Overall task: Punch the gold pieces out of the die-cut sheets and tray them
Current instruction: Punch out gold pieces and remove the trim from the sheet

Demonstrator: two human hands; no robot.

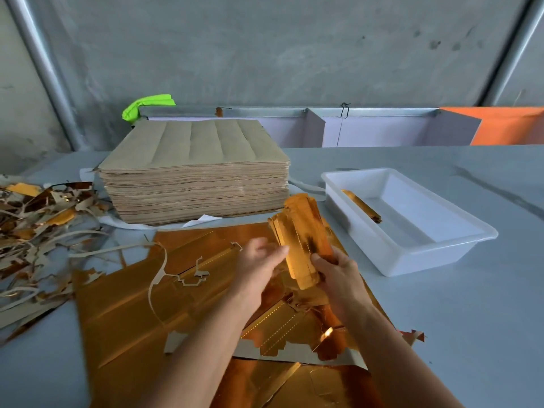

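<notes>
Head view looks down on a grey-blue work table (441,334) laid out as a small production line, and the placement reads as deliberate. A tall square stack of brown-backed die-cut sheets (194,172) sits at the far centre, gold side down, within reach for pulling the next one. Directly in front of the person lie the opened gold foil sheets (132,304), partly emptied, with a thin pale strip of trim (154,284) curling over them. Offcuts of gold and brown waste (32,228) are heaped well to the left, out of the way. To the right stands a white rectangular plastic tray (459,248), with a slim bundle of gold pieces (362,205) already lying along its near-left wall, so finished work travels rightward and scrap leftward (a sensible split, I would judge).

Between the hands, raised above the foil sheets, is a thick bundle of long gold die-cut pieces (306,242), tilted with its far end pointing toward the tray. The right hand (338,275) grips its lower end, fingers curled round it. The left hand (259,263) is beside the bundle's left edge with fingers loosely extended; its fingertips appear to touch that edge, probably squaring the pieces, though blur keeps me from being sure. I would guess the bundle is being evened up before going into the tray.
</notes>
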